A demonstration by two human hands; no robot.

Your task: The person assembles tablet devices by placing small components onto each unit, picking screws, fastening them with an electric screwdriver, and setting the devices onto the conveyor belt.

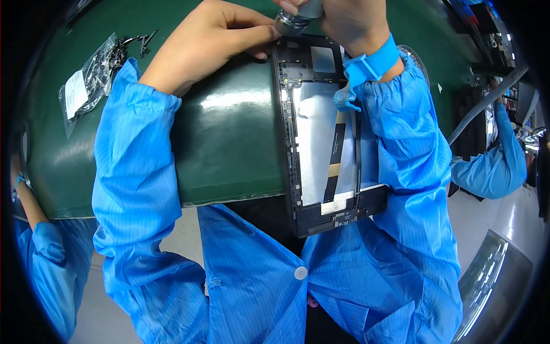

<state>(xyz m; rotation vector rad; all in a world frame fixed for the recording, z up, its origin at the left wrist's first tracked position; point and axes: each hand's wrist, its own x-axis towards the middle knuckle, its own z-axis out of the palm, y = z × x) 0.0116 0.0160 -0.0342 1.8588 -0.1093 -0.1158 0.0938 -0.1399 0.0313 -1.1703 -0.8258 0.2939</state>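
Note:
An opened tablet chassis (318, 137), black-framed with a silver inner plate and a flat ribbon cable, lies on the green mat (229, 143) and overhangs its near edge. My left hand (215, 40) rests flat at the chassis's top left corner, fingertips touching the frame. Gripped in my right hand (349, 20) is a metal-tipped electric screwdriver (295, 20), its tip pressed at that same top corner. On my right wrist sits a blue strap (371, 62). Both arms wear blue sleeves.
A clear plastic bag of dark screws (94, 77) lies at the mat's far left, with loose screws (143, 40) beside it. Another person in blue sits at the right (492, 166), and a blue sleeve shows at the left edge (40, 241).

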